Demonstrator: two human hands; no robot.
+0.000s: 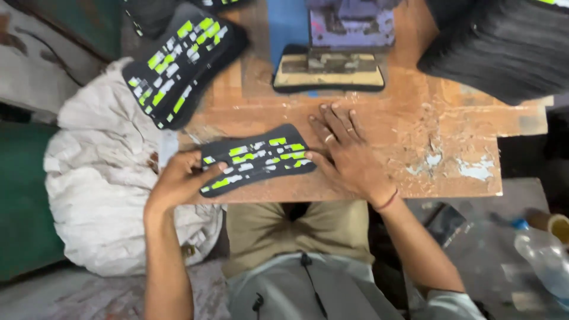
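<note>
Left hand [178, 181] pinches left end of black patterned shoe-upper panel [256, 159] | right hand [347, 155] spread flat, thumb touching right end | panel's long axis left-right, near edge of wooden workbench [427, 127].

Patterned piece [255, 159] on table [415, 130], between hands.

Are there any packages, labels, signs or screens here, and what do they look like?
No screens or signs show.
White cloth sack: left of the worn wooden table, bulging, crumpled.
Clear plastic bottle: floor at far right, blue cap.
Any label is too blurred to tell.
</note>
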